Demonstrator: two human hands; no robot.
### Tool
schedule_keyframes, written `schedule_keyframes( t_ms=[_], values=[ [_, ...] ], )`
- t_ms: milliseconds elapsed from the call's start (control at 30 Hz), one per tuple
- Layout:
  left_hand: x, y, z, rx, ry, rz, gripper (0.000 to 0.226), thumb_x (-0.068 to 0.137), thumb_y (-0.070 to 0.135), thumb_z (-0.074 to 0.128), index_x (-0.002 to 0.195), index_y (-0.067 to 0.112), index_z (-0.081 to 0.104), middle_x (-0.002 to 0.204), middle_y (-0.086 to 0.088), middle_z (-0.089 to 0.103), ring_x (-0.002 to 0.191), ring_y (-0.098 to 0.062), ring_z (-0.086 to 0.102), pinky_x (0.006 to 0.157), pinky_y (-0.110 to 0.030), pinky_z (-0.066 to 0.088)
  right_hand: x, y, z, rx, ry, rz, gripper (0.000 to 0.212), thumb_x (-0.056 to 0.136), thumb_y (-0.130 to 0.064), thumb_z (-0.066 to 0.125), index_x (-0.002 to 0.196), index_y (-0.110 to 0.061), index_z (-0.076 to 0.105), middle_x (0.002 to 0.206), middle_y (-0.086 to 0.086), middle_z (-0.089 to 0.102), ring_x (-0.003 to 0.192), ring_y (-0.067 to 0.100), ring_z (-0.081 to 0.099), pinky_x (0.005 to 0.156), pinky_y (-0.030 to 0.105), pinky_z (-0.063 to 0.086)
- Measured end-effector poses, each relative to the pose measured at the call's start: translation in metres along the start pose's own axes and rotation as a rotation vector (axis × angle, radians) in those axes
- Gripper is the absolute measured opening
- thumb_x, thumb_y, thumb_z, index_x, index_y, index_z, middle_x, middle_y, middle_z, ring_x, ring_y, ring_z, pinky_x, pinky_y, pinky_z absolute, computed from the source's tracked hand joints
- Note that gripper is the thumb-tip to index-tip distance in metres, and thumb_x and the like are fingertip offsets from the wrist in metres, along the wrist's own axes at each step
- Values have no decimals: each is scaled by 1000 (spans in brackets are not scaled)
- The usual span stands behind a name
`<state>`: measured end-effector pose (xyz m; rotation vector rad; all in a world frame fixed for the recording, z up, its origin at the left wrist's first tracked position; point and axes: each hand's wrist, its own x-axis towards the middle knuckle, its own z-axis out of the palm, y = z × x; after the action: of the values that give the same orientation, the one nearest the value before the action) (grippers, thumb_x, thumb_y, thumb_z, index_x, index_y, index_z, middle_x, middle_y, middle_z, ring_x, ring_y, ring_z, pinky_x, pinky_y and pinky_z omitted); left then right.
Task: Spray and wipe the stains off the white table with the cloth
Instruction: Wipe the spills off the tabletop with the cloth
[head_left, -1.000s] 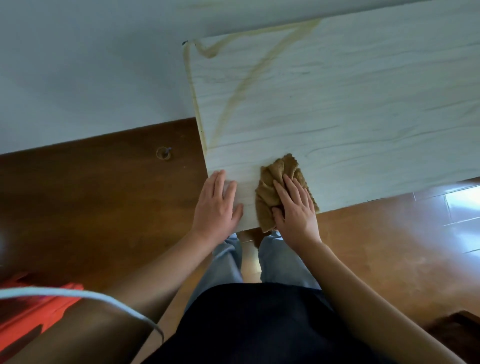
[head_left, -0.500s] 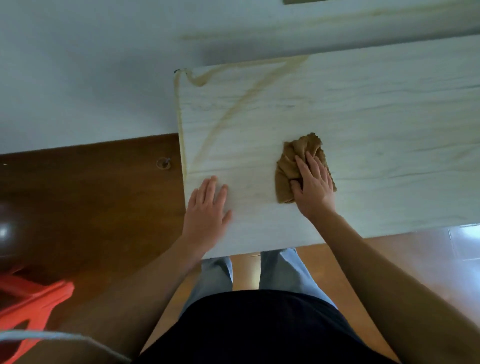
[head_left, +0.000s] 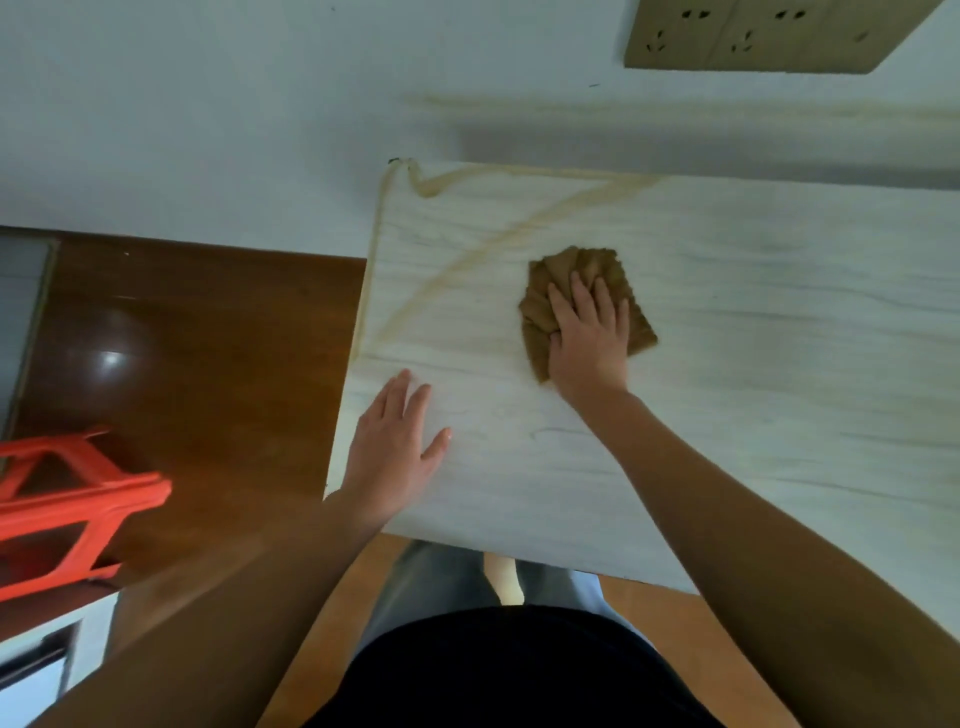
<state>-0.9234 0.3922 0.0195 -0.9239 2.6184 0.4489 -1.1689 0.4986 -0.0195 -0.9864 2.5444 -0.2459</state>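
Note:
The white table (head_left: 753, 395) with faint grey grain fills the right half of the view. A yellowish stain (head_left: 498, 244) runs as a diagonal streak across its far left corner and along the left and far edges. A crumpled brown cloth (head_left: 550, 291) lies on the table just right of the streak. My right hand (head_left: 587, 338) presses flat on the cloth with straight fingers. My left hand (head_left: 395, 447) rests flat on the bare tabletop near the left edge, holding nothing. No spray bottle is in view.
A red plastic stool (head_left: 67, 504) stands on the brown floor (head_left: 208, 374) at the left. The white wall (head_left: 208, 104) rises behind the table, with a tan socket plate (head_left: 769, 36) at the top right. My legs show under the near table edge.
My right hand has pushed the cloth away from the near edge towards the stain streak. My left hand stays flat near the left edge. The view has tilted up, showing the wall sockets.

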Motion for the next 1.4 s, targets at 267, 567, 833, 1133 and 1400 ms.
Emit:
schedule_keyframes(
  t_ms=[267,567,833,1133,1400],
  values=[
    [19,41,11,29,24,-51,65,98,53,50,153,20,38,166,-14,23,153,-37,22,115,-54,38,-37,42,3,-3,-52,-254,58,101,-31,44,157,-28,30,167,-1,20,155,21,10,127,44,5],
    [19,40,17,12,17,-87,67,98,54,49,155,22,35,168,-13,17,154,-37,15,118,-58,31,3,194,-70,-11,87,152,58,101,-28,45,157,-20,30,165,9,24,152,31,18,124,46,13],
    [19,41,22,-19,27,-105,68,98,55,46,156,23,33,169,-11,14,156,-35,10,120,-58,24,84,132,-69,13,119,212,61,98,-20,43,157,-24,30,167,5,18,154,31,11,124,49,5],
    [18,42,20,-20,42,-91,69,94,56,47,153,20,39,167,-13,21,154,-39,17,116,-61,32,-11,81,-19,-9,21,-138,56,101,-29,42,156,-26,32,166,1,22,155,24,12,126,47,8],
    [18,42,22,-14,51,-86,73,92,59,40,153,18,38,167,-15,21,153,-40,18,114,-62,31,-33,204,-57,59,162,337,59,101,-26,48,157,-19,32,165,8,24,153,30,16,124,46,14]
  ],
)
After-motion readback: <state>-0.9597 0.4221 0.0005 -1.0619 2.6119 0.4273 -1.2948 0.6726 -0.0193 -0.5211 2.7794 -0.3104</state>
